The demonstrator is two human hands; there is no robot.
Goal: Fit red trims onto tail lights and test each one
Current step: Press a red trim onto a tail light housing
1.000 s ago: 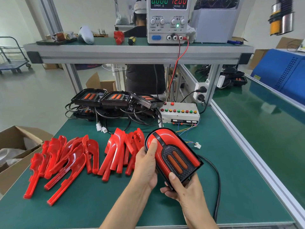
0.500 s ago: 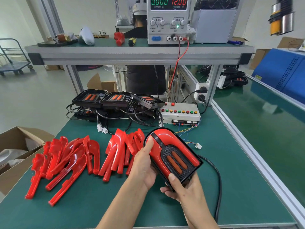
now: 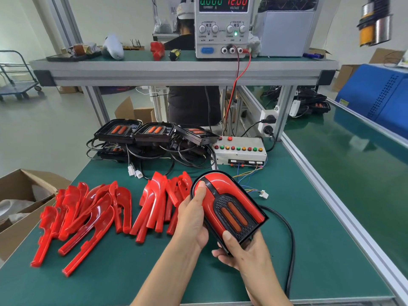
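The left hand (image 3: 194, 219) is gripping the tail light (image 3: 229, 208) above the green bench (image 3: 331, 250), thumb pressing the red trim (image 3: 223, 184), probably seating its clips. The right hand (image 3: 240, 252) is cupping the near corner, bracing against that push.

Bright, even light fills the scene, with no harsh shadows; only soft, faint ones lie under the hands (image 3: 220, 235) and the red trims (image 3: 88, 215) on the green counter (image 3: 320, 217). Pale glare streaks the glossy red trim on the tail light (image 3: 229, 206) and the loose trims. The green surface at right (image 3: 357, 155) mirrors pale patches of light. The wide lens bends the shelf (image 3: 183, 69) and frame posts near the edges. Focus is sharp at centre, and the power supply display (image 3: 223, 2) glows legibly.
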